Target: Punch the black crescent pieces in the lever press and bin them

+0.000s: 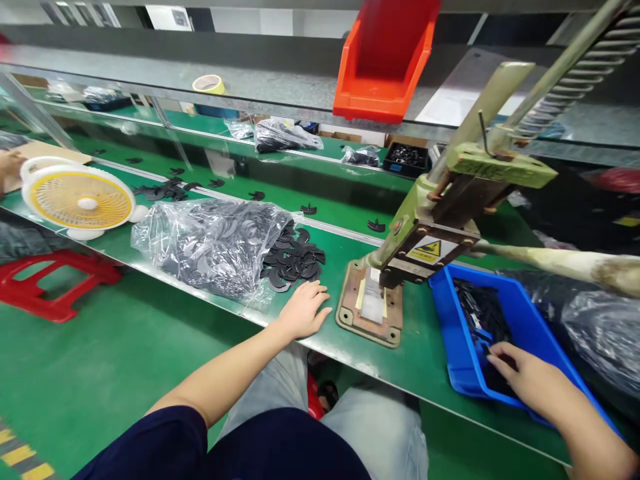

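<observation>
Green counter point(420, 340), metal-trimmed at the near edge. There the left hand point(303, 311) rests, fingers loosely spread, empty, beside black pieces point(295, 260). Right hand point(527, 379) is in the blue bin point(533, 330), thumb and forefinger close together by black parts point(480, 307) (grip cannot be told). Red stool point(55, 297) on green floor point(125, 360) below.

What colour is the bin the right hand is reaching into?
The bin is blue, plainly seen in the head view.
</observation>
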Action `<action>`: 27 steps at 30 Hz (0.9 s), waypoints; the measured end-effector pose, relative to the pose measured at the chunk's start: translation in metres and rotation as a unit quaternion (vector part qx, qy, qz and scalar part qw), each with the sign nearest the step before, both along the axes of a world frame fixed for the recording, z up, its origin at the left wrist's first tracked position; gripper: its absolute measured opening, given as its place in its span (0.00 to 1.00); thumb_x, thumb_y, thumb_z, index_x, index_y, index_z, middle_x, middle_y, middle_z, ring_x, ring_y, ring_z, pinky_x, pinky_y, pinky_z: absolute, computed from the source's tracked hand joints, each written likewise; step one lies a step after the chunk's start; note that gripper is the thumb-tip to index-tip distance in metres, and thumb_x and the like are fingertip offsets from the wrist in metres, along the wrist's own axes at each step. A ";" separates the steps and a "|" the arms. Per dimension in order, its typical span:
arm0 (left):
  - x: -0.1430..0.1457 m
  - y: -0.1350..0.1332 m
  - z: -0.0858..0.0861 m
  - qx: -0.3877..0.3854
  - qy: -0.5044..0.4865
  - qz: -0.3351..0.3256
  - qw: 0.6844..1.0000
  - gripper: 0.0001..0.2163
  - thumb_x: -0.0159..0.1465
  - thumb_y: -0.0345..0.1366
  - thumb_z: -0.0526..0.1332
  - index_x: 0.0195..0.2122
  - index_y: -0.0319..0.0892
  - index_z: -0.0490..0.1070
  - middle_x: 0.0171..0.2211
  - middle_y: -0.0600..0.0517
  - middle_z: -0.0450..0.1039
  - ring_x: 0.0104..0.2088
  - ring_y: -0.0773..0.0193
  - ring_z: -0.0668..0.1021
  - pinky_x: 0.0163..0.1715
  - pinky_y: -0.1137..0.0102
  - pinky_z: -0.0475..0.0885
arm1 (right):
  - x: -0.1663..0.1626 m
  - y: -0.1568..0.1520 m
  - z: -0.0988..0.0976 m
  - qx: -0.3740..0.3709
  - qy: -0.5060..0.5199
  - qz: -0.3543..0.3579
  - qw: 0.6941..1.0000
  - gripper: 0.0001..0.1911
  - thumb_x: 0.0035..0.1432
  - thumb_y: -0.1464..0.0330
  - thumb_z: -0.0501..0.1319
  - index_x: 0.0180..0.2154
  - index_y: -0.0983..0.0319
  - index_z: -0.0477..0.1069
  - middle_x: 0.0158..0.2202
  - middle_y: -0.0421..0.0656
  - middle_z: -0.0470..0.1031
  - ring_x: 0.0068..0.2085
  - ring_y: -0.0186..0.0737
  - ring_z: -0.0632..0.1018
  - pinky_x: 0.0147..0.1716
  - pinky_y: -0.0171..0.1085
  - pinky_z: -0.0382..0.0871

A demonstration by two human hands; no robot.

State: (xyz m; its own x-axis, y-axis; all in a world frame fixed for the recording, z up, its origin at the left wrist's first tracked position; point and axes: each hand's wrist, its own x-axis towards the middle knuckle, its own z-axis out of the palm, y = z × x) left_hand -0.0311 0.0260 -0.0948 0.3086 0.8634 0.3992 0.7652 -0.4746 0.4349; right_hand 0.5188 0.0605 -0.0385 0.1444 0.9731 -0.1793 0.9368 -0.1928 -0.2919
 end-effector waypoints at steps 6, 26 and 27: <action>0.003 -0.011 0.003 0.047 -0.079 -0.013 0.996 0.11 0.71 0.39 0.62 0.52 0.45 0.77 0.56 0.42 0.78 0.65 0.48 0.73 0.66 0.48 0.67 | -0.031 -0.039 0.035 0.226 -0.004 -0.106 0.968 0.13 0.49 0.56 0.73 0.33 0.52 0.75 0.30 0.48 0.81 0.26 0.43 0.78 0.32 0.47 0.68; 0.067 -0.067 0.059 -0.051 -0.226 -0.211 0.950 0.13 0.72 0.38 0.63 0.56 0.44 0.74 0.50 0.44 0.82 0.50 0.56 0.82 0.53 0.59 0.77 | -0.280 -0.127 0.001 0.113 0.613 0.036 0.781 0.16 0.66 0.54 0.64 0.40 0.60 0.69 0.28 0.38 0.78 0.26 0.31 0.76 0.29 0.34 0.74; 0.067 -0.067 0.058 -0.049 -0.224 -0.210 0.950 0.13 0.72 0.38 0.63 0.56 0.44 0.74 0.50 0.44 0.82 0.50 0.56 0.83 0.53 0.59 0.77 | -0.280 -0.127 0.000 0.110 0.615 0.035 0.780 0.16 0.66 0.54 0.64 0.40 0.60 0.69 0.28 0.38 0.78 0.26 0.31 0.76 0.29 0.34 0.73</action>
